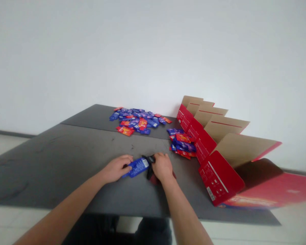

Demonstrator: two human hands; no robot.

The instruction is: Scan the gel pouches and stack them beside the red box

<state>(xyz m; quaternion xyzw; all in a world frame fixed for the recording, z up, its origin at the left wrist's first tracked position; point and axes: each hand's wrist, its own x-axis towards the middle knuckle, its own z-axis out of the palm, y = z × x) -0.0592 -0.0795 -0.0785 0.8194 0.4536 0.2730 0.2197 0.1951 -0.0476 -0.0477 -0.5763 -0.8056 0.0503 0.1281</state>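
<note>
A pale wall [142, 51] stood behind a dark grey table [71, 153]. Along the table's right side ran a row of red boxes [220, 180], their brown-lined flaps raised. Toward the far edge spread a loose heap of blue and red sachets [149, 121], well beyond both hands. A smaller pile [185, 146] lay against the boxes, ahead of the right hand and to its right. Near the front, the right hand [162, 166] was curled closed over a dark object [150, 173], too blurred to identify. The left hand [117, 168] pinched one end of a blue packet [137, 167] between thumb and fingers. The packet lay between the hands, slanting slightly upward to the right, its far end reaching the dark object.
</note>
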